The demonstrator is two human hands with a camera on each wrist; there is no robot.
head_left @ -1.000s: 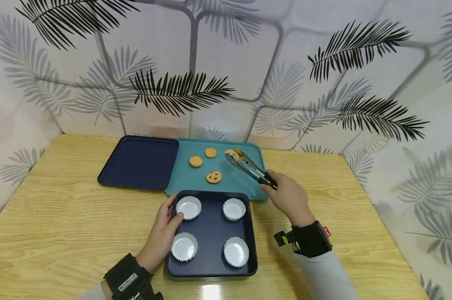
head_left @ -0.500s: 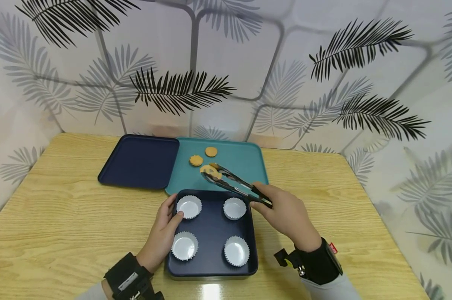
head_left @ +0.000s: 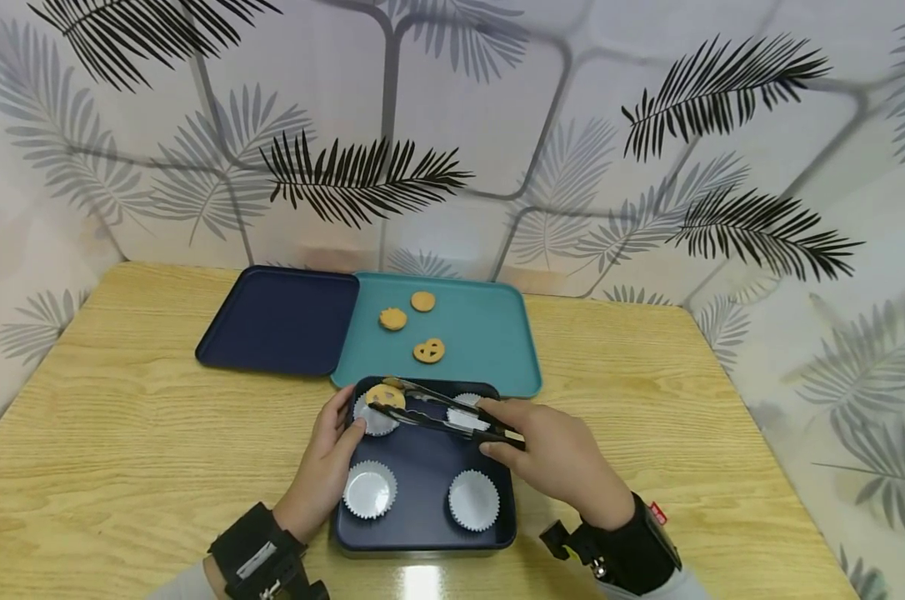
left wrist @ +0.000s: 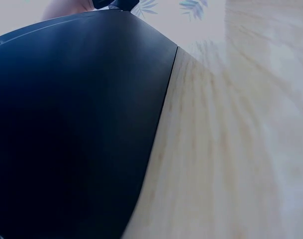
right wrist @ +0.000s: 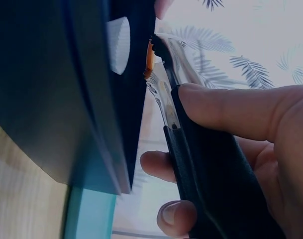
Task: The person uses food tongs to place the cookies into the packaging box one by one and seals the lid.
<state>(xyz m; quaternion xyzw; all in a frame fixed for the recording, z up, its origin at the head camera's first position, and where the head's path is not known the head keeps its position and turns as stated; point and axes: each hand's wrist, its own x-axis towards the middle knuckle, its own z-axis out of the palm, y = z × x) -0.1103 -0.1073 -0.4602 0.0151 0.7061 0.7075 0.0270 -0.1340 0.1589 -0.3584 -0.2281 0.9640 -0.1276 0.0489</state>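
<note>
My right hand grips black-handled metal tongs, whose tips pinch a round golden cookie. In the head view this cookie overlaps the far-left white fluted paper cup in a deep navy baking pan. My left hand holds the pan's left wall, thumb over the rim beside that cup. Further cups sit in the other corners: far right, partly behind the tongs, near left and near right. The right wrist view shows the tongs close over the pan, with the cookie edge-on.
Behind the pan lies a teal tray bearing a round cookie, a jagged-edged cookie and a pretzel-shaped cookie. A flat navy tray adjoins it on the left. A leaf-patterned backdrop rises behind the wooden table.
My right hand has carried the cookie in the tongs from the teal tray's right side, leftward and nearer, to the far-left paper cup. The left hand has stayed on the pan.
</note>
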